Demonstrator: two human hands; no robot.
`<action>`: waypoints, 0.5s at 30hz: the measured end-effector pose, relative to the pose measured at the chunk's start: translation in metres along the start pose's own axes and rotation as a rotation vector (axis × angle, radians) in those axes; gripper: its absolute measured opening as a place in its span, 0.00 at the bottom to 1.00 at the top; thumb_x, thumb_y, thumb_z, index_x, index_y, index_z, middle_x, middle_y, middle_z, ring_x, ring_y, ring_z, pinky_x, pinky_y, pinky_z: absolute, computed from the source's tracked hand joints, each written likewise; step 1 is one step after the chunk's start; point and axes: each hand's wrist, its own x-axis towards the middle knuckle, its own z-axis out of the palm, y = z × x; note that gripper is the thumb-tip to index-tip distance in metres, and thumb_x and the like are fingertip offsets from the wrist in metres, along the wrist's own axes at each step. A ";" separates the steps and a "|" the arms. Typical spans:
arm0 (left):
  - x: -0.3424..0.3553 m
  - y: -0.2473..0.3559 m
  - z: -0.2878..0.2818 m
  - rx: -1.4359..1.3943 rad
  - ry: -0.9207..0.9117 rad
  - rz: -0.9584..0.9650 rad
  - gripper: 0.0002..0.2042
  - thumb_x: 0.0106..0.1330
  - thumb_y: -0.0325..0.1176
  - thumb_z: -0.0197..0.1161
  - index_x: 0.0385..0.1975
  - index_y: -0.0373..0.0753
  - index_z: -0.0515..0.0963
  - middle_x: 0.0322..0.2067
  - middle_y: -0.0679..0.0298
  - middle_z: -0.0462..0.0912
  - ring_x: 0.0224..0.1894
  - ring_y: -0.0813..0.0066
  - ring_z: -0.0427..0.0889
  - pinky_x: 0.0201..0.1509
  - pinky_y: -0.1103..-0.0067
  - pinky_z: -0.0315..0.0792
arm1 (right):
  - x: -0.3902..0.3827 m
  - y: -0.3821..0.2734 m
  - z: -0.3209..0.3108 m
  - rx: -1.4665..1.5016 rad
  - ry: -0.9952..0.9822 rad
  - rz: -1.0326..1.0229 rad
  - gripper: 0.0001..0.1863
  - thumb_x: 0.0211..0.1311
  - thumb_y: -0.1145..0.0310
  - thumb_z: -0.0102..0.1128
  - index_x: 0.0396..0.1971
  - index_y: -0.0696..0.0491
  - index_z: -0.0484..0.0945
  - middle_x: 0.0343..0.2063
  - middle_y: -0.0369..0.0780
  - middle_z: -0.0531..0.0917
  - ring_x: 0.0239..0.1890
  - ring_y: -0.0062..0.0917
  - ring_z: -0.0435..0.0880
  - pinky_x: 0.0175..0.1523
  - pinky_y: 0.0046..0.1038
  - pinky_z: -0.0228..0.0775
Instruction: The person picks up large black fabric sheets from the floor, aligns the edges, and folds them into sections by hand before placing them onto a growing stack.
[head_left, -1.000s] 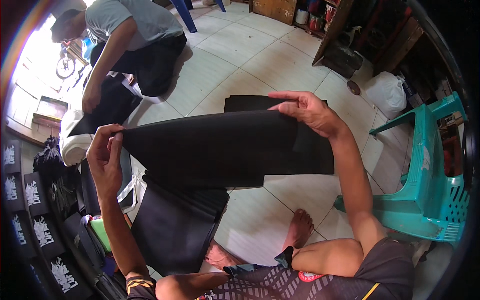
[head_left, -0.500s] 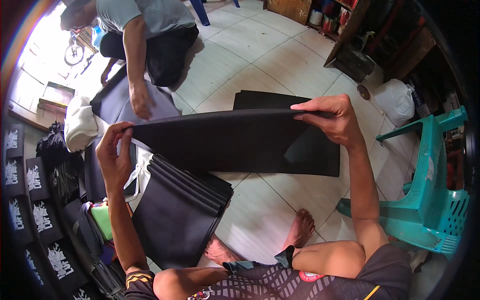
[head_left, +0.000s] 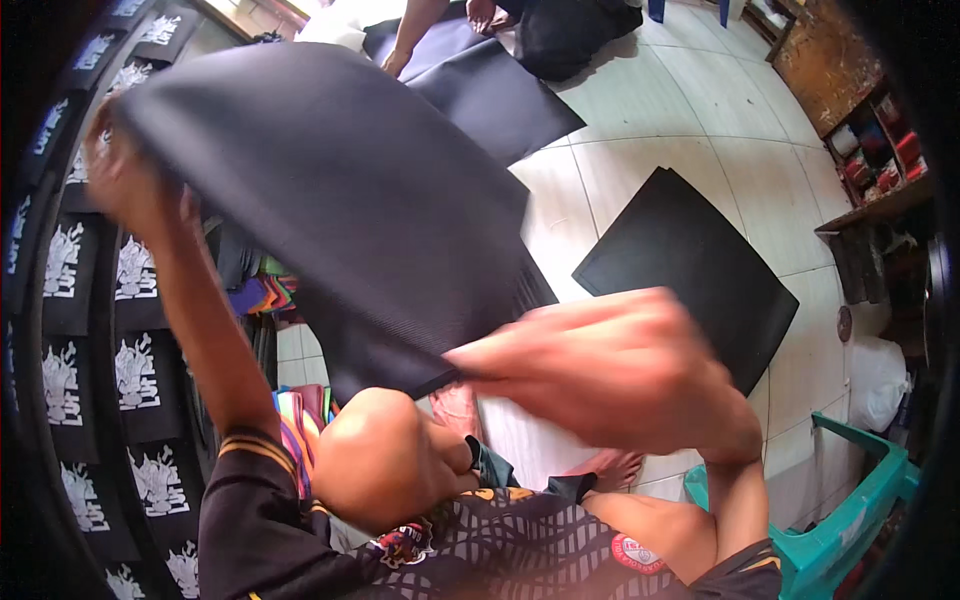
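Observation:
A large black sheet of fabric-like material (head_left: 330,180) is stretched at a slant in front of me, blurred by motion. My left hand (head_left: 130,180) is closed on its raised far-left edge, the fingers partly hidden and smeared. My right hand (head_left: 620,375) pinches its near corner, low and in front of my knees. Behind and beneath the sheet, the pleated black pile is mostly hidden. To the right, a flat black piece (head_left: 700,270), seemingly several layers, lies on the tiles.
Across from me a person's hand (head_left: 398,62) touches dark sheets (head_left: 490,95) on the floor. Black pieces with white prints (head_left: 137,375) line the left side. A green plastic stool (head_left: 850,520) and a white bag (head_left: 878,380) are at the right, near a wooden shelf (head_left: 830,65).
My view has turned left. The sheet has gone from a level, folded-looking strip to a broad, slanted spread, with my left hand raised and my right hand lowered toward me.

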 end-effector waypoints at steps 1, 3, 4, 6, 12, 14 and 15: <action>0.002 0.005 -0.036 0.139 0.030 0.024 0.15 0.71 0.35 0.67 0.51 0.32 0.79 0.42 0.55 0.86 0.39 0.71 0.87 0.42 0.75 0.84 | 0.008 0.006 0.022 0.079 -0.054 -0.040 0.08 0.59 0.77 0.67 0.38 0.61 0.81 0.32 0.44 0.86 0.29 0.34 0.87 0.36 0.34 0.81; 0.013 0.017 -0.085 0.310 0.092 0.032 0.15 0.71 0.37 0.65 0.49 0.32 0.80 0.46 0.53 0.86 0.44 0.68 0.87 0.46 0.74 0.84 | 0.017 0.010 0.056 0.221 -0.172 0.015 0.12 0.62 0.77 0.64 0.45 0.58 0.75 0.31 0.45 0.85 0.31 0.41 0.87 0.37 0.38 0.81; 0.020 0.019 -0.091 0.342 0.134 -0.011 0.16 0.72 0.38 0.65 0.50 0.32 0.81 0.46 0.53 0.86 0.44 0.68 0.87 0.46 0.74 0.84 | 0.020 0.010 0.072 0.299 -0.127 0.011 0.11 0.63 0.77 0.62 0.42 0.59 0.71 0.24 0.48 0.81 0.28 0.44 0.86 0.33 0.40 0.79; 0.034 0.024 -0.098 0.445 0.091 -0.007 0.17 0.72 0.40 0.64 0.51 0.32 0.81 0.47 0.55 0.86 0.44 0.69 0.87 0.48 0.75 0.82 | 0.022 0.010 0.100 0.449 -0.111 0.092 0.09 0.67 0.72 0.62 0.43 0.56 0.72 0.28 0.48 0.82 0.32 0.47 0.86 0.36 0.42 0.79; 0.044 -0.014 -0.035 0.595 -0.325 0.039 0.17 0.77 0.43 0.58 0.57 0.40 0.80 0.44 0.60 0.87 0.42 0.75 0.85 0.46 0.79 0.77 | 0.016 0.024 0.092 0.549 -0.019 0.389 0.10 0.68 0.73 0.63 0.41 0.59 0.71 0.23 0.50 0.82 0.28 0.46 0.86 0.30 0.37 0.75; -0.013 -0.048 0.014 0.606 -0.493 -0.197 0.15 0.78 0.43 0.57 0.52 0.40 0.81 0.40 0.61 0.87 0.36 0.77 0.85 0.39 0.78 0.76 | -0.003 0.051 0.099 0.547 -0.035 0.581 0.11 0.69 0.72 0.63 0.41 0.60 0.71 0.26 0.55 0.84 0.33 0.52 0.86 0.32 0.38 0.76; -0.031 -0.068 0.025 0.609 -0.604 -0.261 0.13 0.77 0.41 0.57 0.46 0.39 0.80 0.35 0.60 0.87 0.32 0.74 0.85 0.36 0.74 0.76 | -0.010 0.058 0.109 0.541 -0.004 0.608 0.10 0.71 0.71 0.62 0.40 0.60 0.71 0.25 0.51 0.86 0.30 0.43 0.90 0.32 0.35 0.77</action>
